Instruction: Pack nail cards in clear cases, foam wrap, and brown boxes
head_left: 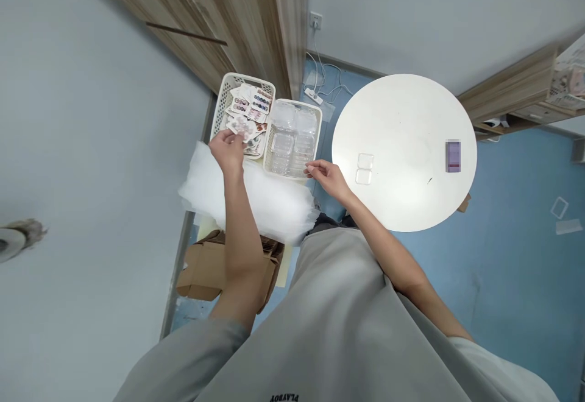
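Note:
My left hand (227,149) is at the front of a white basket (219,109) full of printed cards (260,102), its fingers closed on a pale patterned card (242,126). Beside it stands a second white basket (319,123) holding stacks of clear plastic cases (283,142). At that basket's front right corner is my right hand (326,176), thumb and fingertips pinched together; whatever is between them is too small to make out. An opened clear case (364,169) lies on the left part of the round white table (406,207).
White wrapping material (269,198) lies in front of the baskets, above an opened cardboard box (201,268). A blurred purple item (453,156) rests on the table's right side. Behind are a power strip (313,95) with cables and a wooden cabinet (247,18).

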